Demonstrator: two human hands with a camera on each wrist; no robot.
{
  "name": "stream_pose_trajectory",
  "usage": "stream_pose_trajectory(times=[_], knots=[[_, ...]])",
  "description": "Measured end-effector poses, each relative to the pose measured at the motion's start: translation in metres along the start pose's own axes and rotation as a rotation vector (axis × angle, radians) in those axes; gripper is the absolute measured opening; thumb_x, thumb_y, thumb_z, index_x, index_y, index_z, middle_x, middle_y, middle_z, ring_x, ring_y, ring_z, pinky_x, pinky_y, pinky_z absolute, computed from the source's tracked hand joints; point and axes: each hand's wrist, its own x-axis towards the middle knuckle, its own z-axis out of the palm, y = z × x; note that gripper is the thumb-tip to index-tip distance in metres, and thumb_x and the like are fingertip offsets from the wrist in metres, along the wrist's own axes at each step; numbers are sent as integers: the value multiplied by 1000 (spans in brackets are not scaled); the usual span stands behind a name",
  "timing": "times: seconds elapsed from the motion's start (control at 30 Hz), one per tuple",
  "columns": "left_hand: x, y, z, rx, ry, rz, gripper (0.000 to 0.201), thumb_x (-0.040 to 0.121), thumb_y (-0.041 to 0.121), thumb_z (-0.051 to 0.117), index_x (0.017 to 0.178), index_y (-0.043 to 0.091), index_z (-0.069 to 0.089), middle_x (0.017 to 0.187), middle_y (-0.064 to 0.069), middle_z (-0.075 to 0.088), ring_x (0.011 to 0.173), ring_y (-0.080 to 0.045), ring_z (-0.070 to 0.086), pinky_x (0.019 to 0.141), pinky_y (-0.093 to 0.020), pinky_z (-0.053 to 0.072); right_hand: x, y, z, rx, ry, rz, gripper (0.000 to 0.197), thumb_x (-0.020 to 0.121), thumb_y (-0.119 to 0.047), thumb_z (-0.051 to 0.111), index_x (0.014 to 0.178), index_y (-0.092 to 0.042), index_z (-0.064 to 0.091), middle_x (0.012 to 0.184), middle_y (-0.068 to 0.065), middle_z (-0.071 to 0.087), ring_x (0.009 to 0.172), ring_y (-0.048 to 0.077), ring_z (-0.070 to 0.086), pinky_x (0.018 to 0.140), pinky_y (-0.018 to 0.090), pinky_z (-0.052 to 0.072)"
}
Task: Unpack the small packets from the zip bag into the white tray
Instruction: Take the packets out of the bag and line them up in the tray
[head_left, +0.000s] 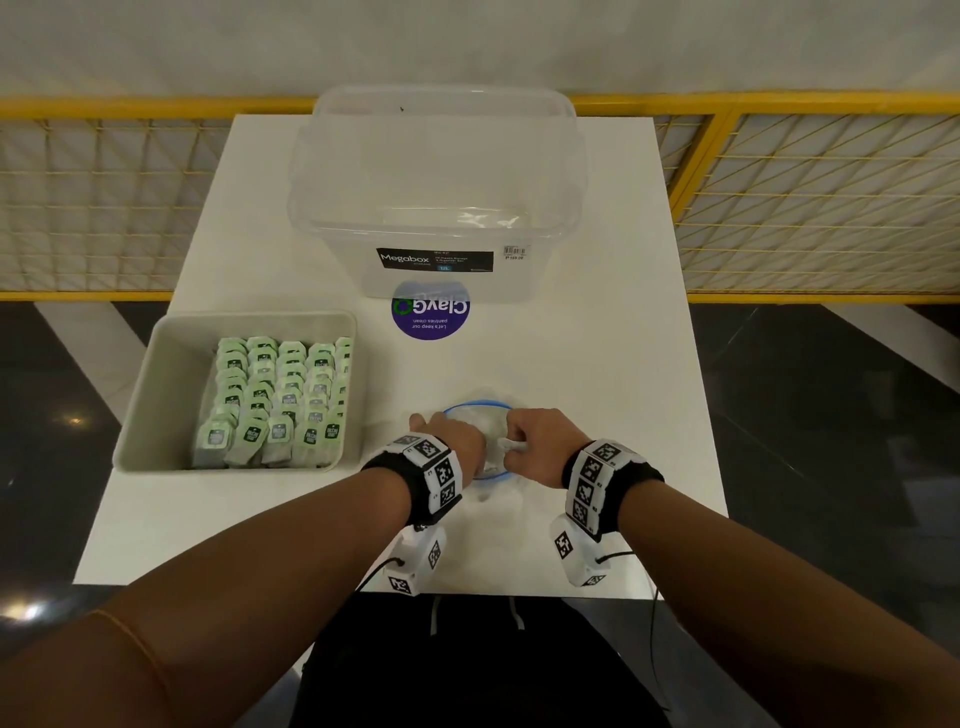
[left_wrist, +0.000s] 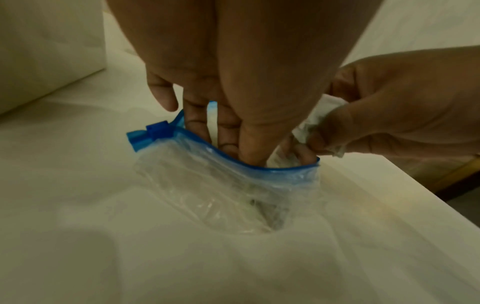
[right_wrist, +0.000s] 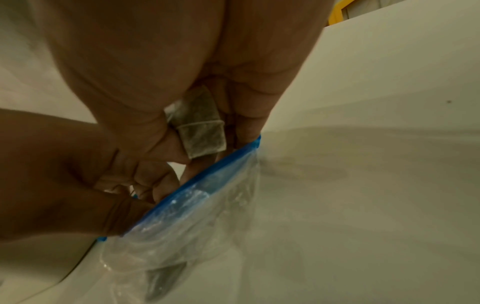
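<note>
The clear zip bag (head_left: 480, 415) with a blue rim lies open-mouthed on the white table (head_left: 597, 364), between my hands. My left hand (head_left: 460, 439) dips its fingers (left_wrist: 228, 142) into the bag's mouth (left_wrist: 207, 185); the blue rim hides the tips. My right hand (head_left: 524, 441) grips a small pale packet (right_wrist: 205, 135) between thumb and fingers, right at the bag's rim (right_wrist: 228, 160). A dark packet (right_wrist: 161, 281) shows through the plastic at the bag's bottom. The white tray (head_left: 150, 374) at the left holds several rows of green-labelled packets (head_left: 280, 395).
A clear Megabox storage box (head_left: 436, 197) stands at the back of the table, with a round purple sticker (head_left: 430, 317) in front of it. A yellow mesh railing (head_left: 779, 208) runs behind the table. The table's near edge is just below my wrists.
</note>
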Motion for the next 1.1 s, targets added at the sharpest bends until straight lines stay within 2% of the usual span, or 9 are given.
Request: stream_pose_trajectory(times=[0.13, 0.23, 0.43, 0.57, 0.63, 0.73, 0.83, 0.93, 1.1], knots=[[-6, -6, 6, 106, 79, 115, 24, 90, 21, 45, 107, 29, 59, 111, 5, 54, 121, -29, 31, 103, -53, 19, -1, -1, -1, 36, 18, 6, 22, 79, -23, 65, 74, -18, 44, 72, 2, 57, 65, 21, 47, 55, 27, 37], [-10, -12, 7, 84, 71, 111, 20, 87, 25, 42, 103, 28, 54, 119, 0, 54, 125, -36, 28, 104, -53, 22, 0, -2, -3, 82, 6, 4, 17, 82, -26, 60, 87, -13, 51, 83, 6, 68, 73, 25, 58, 66, 36, 48], [-25, -21, -7, -232, 330, 139, 18, 94, 25, 41, 103, 19, 56, 104, -1, 64, 100, -25, 54, 88, -39, 35, 3, -5, -6, 92, -5, -9, 10, 84, -18, 50, 93, -22, 49, 88, 4, 71, 83, 27, 62, 76, 42, 53], [-30, -40, -20, -534, 425, 215, 20, 97, 26, 41, 104, 12, 55, 99, -9, 66, 90, -31, 60, 78, -34, 46, 10, -9, -11, 189, 38, 26, 23, 90, -11, 45, 109, -16, 58, 95, 6, 68, 79, 21, 58, 68, 28, 46], [-32, -50, -26, -577, 476, 244, 17, 95, 24, 46, 100, 14, 58, 95, -7, 69, 88, -28, 62, 78, -35, 49, 12, -14, -16, 266, 65, 48, 26, 93, -12, 41, 112, -15, 59, 85, 3, 63, 73, 20, 56, 63, 25, 43], [-36, -61, -37, -617, 534, 283, 11, 90, 23, 55, 93, 18, 63, 85, 2, 68, 81, -20, 62, 72, -28, 48, 13, -23, -24, 387, 128, 27, 23, 91, -28, 46, 102, -19, 64, 73, -7, 60, 71, 19, 58, 75, 36, 51], [-47, -69, -52, -596, 581, 350, 8, 86, 20, 61, 88, 17, 68, 73, 8, 63, 70, -11, 57, 61, -16, 40, 16, -30, -31, 409, 124, -50, 16, 86, -30, 63, 101, -28, 66, 91, -10, 66, 82, 15, 61, 82, 36, 53], [-56, -79, -63, -595, 629, 389, 6, 85, 18, 63, 84, 17, 69, 70, 9, 62, 64, -5, 53, 58, -6, 36, 20, -39, -37, 333, 96, -113, 12, 84, -25, 68, 96, -28, 69, 93, -7, 68, 83, 12, 60, 77, 29, 48], [-66, -96, -65, -754, 685, 359, 15, 80, 32, 75, 89, 22, 68, 74, 9, 63, 64, -1, 54, 65, -15, 42, 23, -64, -42, 345, 182, -141, 14, 85, -31, 72, 84, -22, 60, 76, -9, 57, 66, 7, 50, 65, 23, 39]])
